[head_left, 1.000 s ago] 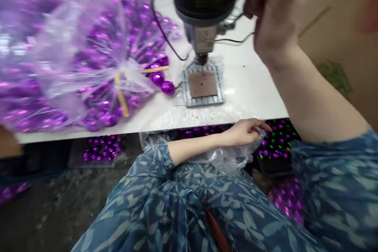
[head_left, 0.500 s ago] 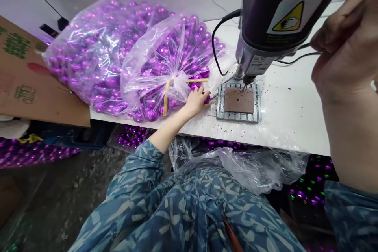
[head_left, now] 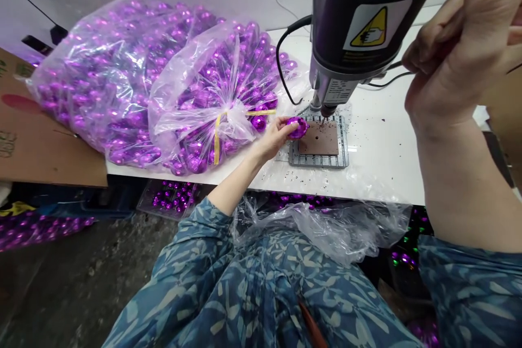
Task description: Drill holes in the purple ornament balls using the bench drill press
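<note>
My left hand (head_left: 275, 138) pinches a shiny purple faceted ball (head_left: 298, 128) between thumb and fingers. It holds the ball over the left edge of a brown board (head_left: 320, 144) with a small hole in it. That board lies on the slotted metal base (head_left: 292, 157) of a drill press (head_left: 367, 16). The drill bit (head_left: 323, 119) hangs above the board, right of the ball. High on the right, my right hand (head_left: 460, 43) is closed round the drill press lever (head_left: 395, 65), whose gripped end the fingers hide.
A big clear bag of purple balls (head_left: 122, 81), its neck tied with yellow ribbon, fills the table's left side. Dark shavings dot the white table (head_left: 391, 141). A cardboard box (head_left: 49, 136) stands at the left; crumpled plastic (head_left: 318, 228) hangs over the front edge.
My left hand has moved right from beside the tied bag to the drill base, bringing a purple ball with it. My right hand stays at the lever. The view has shifted slightly.
</note>
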Tool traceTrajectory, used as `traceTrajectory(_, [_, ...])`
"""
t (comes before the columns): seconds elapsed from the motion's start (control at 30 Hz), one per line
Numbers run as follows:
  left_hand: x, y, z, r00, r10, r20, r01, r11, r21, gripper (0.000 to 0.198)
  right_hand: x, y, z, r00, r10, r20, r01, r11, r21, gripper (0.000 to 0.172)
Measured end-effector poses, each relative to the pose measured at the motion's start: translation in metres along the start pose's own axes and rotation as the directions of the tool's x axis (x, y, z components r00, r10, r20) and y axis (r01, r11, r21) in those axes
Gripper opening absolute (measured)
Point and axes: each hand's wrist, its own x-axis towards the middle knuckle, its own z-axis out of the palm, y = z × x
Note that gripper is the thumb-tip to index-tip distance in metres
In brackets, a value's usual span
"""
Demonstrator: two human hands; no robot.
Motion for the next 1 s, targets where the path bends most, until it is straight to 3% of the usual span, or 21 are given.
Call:
traceTrajectory(0.13, [0.017,-0.010,0.008,0.999,0.044,0.014,-0.045,0.996,0.074,0.024,-0.003,-0.006,0.002,0.995,-0.097,-0.004,0.096,0.984,0.147,0.082])
traceTrajectory(0.33, [0.020,-0.014,0.015,0.999,0.033,0.035,-0.037,0.993,0.110,0.042,-0.004,-0.009,0.005,0.993,-0.118,-0.003,0.118,0.991,0.061,0.084])
traceTrajectory(0.5, [0.024,-0.019,0.021,0.996,0.079,0.042,-0.085,0.982,0.170,0.040,-0.002,-0.001,0.002,0.994,-0.110,0.012,0.106,0.980,0.167,0.078])
traceTrajectory(0.6, [0.027,-0.022,0.023,0.991,0.118,0.056,-0.127,0.967,0.221,0.041,0.000,0.002,0.000,0.994,-0.108,0.030,0.103,0.987,0.122,0.077])
traceTrajectory(1.0, [0.030,-0.034,0.018,0.933,0.287,0.216,-0.358,0.794,0.491,0.043,-0.004,-0.001,0.001,0.985,-0.166,0.045,0.152,0.962,0.228,0.064])
